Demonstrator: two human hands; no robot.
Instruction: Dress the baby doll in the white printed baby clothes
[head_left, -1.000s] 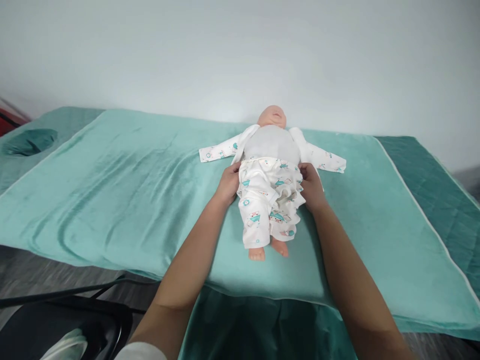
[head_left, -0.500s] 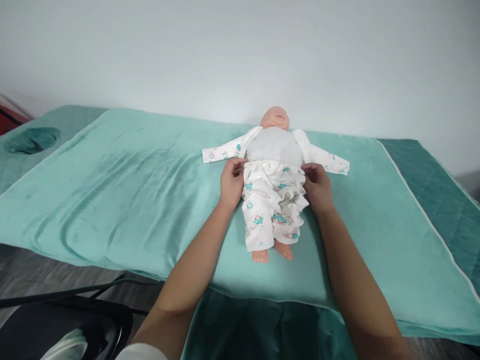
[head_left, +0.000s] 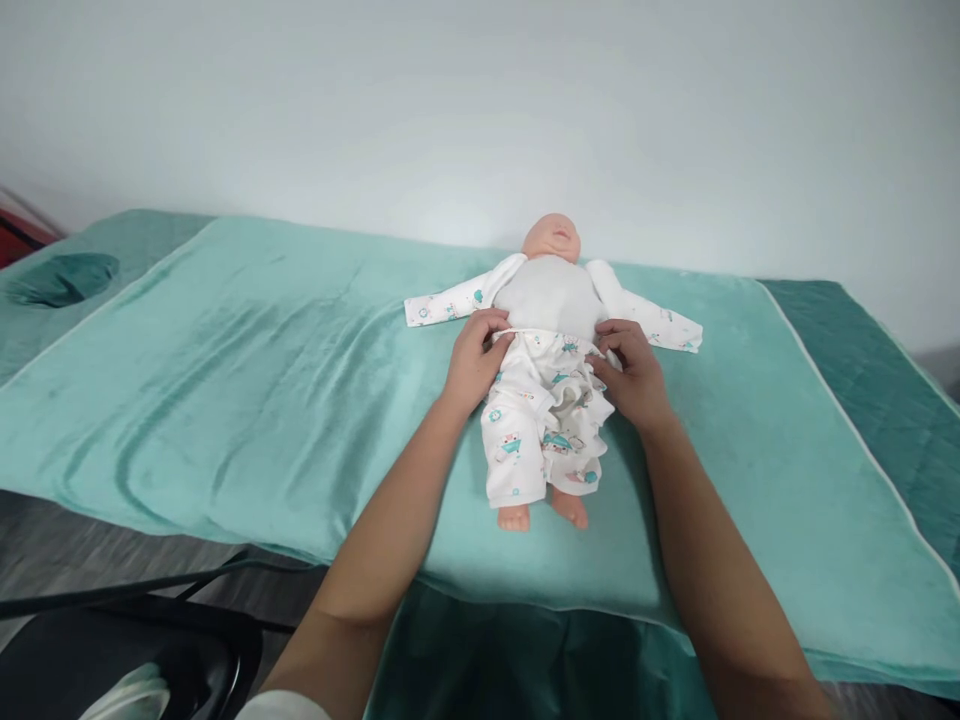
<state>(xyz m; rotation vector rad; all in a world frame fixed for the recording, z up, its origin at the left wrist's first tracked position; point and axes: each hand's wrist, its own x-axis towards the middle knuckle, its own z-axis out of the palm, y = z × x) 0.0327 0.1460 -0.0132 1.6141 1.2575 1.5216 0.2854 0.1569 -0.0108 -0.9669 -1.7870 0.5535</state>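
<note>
A baby doll (head_left: pixel 552 285) lies on its back on a teal blanket (head_left: pixel 262 370), head toward the wall. It wears white patterned trousers (head_left: pixel 544 425) and an open patterned top, sleeves spread to both sides. Its grey belly is bare and both feet stick out of the trouser legs. My left hand (head_left: pixel 474 362) is closed on the trousers' waistband at the doll's left-of-frame hip. On the other hip my right hand (head_left: pixel 634 378) pinches the same waistband.
The blanket covers a padded teal table (head_left: pixel 885 380) against a pale wall. A dark teal cushion (head_left: pixel 60 278) lies at the far left. A black chair (head_left: pixel 127 650) stands below the table's front edge, with something white on the floor by it.
Both hands have slid the waistband up the doll's body, from the hips to the waist. The trouser legs have ridden up a little, showing more of the feet.
</note>
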